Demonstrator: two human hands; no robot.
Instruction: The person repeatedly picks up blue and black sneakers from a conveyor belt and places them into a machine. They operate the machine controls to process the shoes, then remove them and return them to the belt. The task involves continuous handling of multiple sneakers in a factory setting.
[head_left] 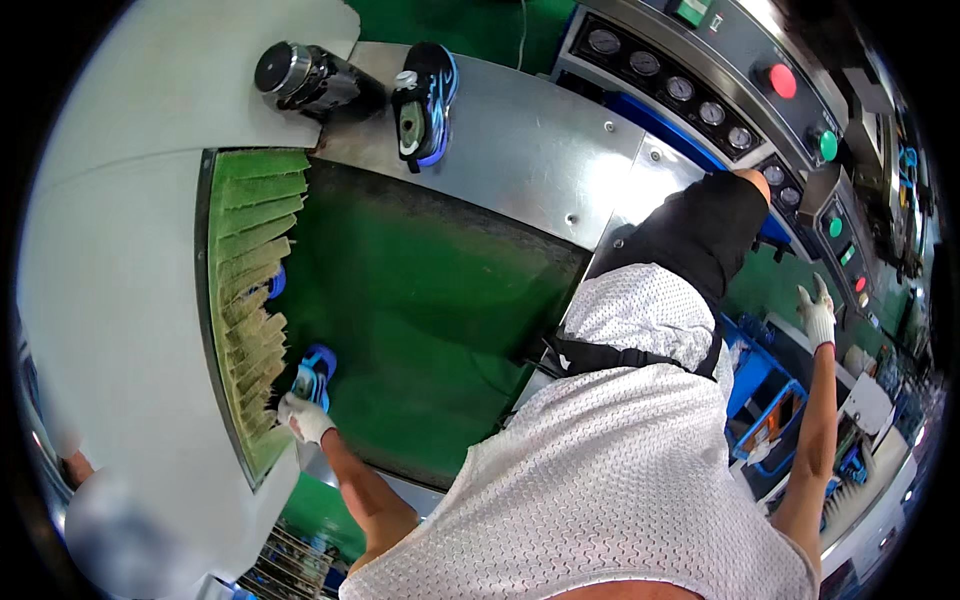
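blue shoe (314, 375) sits on the green belt (420, 300), at the belt's left edge, right at the mouth of the grey hood (110, 260) where the fringe of greenish flaps (255, 300) hangs. its long axis runs roughly along the flap line, pointing up the belt's left side. left hand (303, 417), white-gloved, is closed on the shoe's near end; the shoe lies just beyond the hand, up and slightly right of it. a second bit of blue (275, 283) shows further up the same belt edge, half under the flaps, probably another shoe but too hidden to be sure. this hand is by far the nearer one.

open room: most of the belt, to the right of the shoe, is bare green. beyond the belt's far edge, on the metal plate (540, 140), a black and blue shoe (425, 100) lies next to a black motor (305, 80).

right hand (817, 315), also gloved, is well apart from the belt, off past its right side near the control panel (740, 120), fingers spread and holding nothing.
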